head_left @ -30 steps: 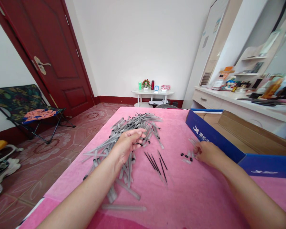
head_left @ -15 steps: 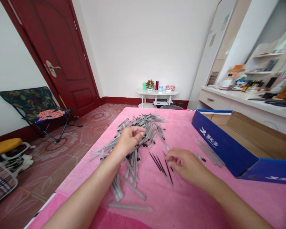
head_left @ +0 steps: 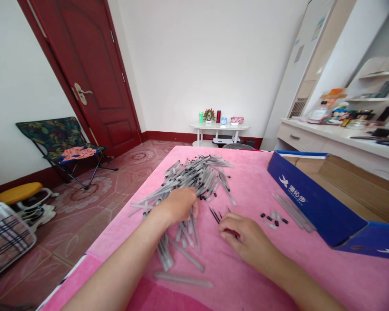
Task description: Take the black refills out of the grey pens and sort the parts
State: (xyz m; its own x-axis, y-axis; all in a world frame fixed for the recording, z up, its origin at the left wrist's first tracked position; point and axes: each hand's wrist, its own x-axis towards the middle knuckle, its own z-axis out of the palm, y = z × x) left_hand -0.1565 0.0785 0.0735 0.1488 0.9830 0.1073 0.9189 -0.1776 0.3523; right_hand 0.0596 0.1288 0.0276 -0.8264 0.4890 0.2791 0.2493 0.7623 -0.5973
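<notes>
Left grip (head_left: 183, 206): has dipped to grey barrels (head_left: 199, 172); hold hidden, can't tell.
Right grip (head_left: 243, 235): now curled over dark refills (head_left: 215, 214); hold unclear.
Both grips: likely picking.

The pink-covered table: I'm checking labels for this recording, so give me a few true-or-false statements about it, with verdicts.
1. The left hand is over the near part of the heap of translucent tubes. True.

2. The small black pieces lie between the right hand and the blue box. True.

3. A lid covers the blue box. False: its top is open.

4. The right hand is reaching inside the blue box. False: it is low over the pink cloth, at the thin black rods.

5. The blue box stands to the right of the heap of translucent tubes. True.
</notes>
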